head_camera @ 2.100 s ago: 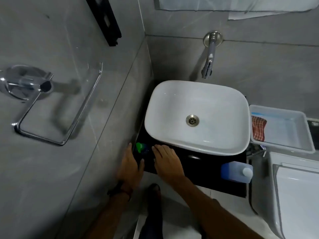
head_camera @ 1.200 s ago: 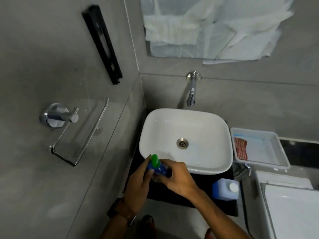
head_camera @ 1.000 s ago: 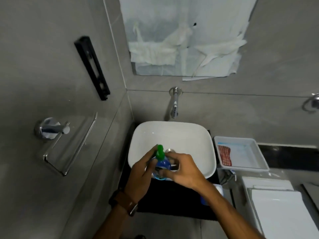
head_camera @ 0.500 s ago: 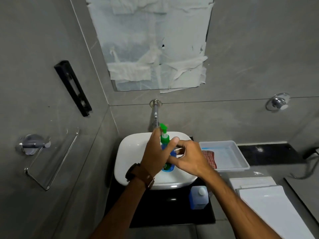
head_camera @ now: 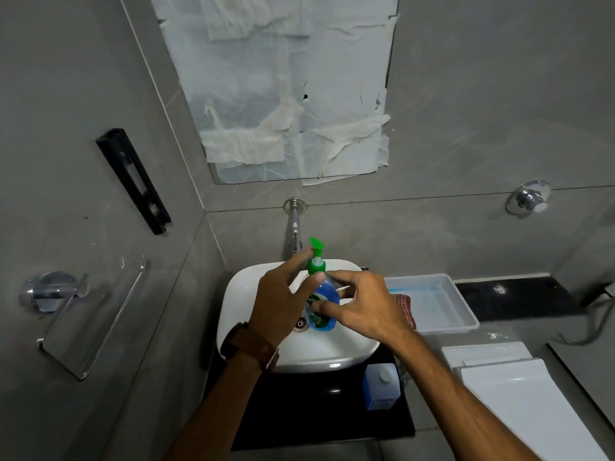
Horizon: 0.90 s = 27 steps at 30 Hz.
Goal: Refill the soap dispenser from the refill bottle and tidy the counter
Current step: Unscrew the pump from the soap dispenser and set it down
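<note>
Blue and green, the soap dispenser is held upright in the air above the white sink, in front of the tap, where two seconds ago it was still low at the front left corner of the black counter and was only being reached for. It is gripped by the left hand, whose fingers are wrapped round the far side of the blue body while the thumb is pressed just under the green pump collar. The right hand is brought in from the right with its fingers loosely curled; the thumb and forefinger are closed lightly on the body of the dispenser, and the other fingers are spread. Compared with half a second ago, the dispenser is seen a little lower against the tap, and the grip of both hands is little changed. A brown watch strap is worn on the left wrist. The refill bottle, pale blue with a white cap, is left standing untouched on the counter at the sink's front right, as in the earlier frames. A white tray with a red checked cloth in it is seen to the right of the sink.
</note>
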Available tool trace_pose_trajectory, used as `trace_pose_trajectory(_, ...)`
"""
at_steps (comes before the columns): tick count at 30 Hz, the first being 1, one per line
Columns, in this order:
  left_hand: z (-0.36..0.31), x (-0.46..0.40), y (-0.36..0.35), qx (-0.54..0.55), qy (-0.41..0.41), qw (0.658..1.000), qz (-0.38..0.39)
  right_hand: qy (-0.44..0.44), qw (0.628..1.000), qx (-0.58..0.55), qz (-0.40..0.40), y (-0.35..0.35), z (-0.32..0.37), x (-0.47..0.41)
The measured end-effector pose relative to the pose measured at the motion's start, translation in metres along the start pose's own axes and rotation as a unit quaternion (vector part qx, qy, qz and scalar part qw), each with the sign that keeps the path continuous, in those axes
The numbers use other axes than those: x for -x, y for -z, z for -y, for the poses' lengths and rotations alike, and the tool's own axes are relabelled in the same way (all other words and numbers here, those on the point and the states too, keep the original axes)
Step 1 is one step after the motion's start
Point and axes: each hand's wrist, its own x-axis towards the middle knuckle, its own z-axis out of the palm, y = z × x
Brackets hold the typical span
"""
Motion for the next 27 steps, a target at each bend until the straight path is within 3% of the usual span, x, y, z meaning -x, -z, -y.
trace_pose_trajectory(11, -0.004, -0.007, 0.024, 0.149, 0.035, 0.976, -0.155, -0.019, 1.0, 0.016, -0.002, -0.015, -0.021, 0.008)
trace_pose_trajectory(17, 0.036, 0.019, 0.055, 0.271, 0.178, 0.902, -0.286, -0.051, 0.999, 0.011, -0.001, -0.024, -0.045, 0.022)
trace_pose_trajectory(20, 0.076, 0.051, 0.052, 0.36, 0.25, 0.845, -0.305, -0.063, 0.998, 0.002, -0.003, -0.03, -0.058, 0.033)
trace_pose_trajectory(27, 0.18, 0.143, 0.005, 0.37, 0.475, 0.739, -0.303, -0.096, 0.995, -0.024, 0.006, -0.054, -0.08, 0.058)
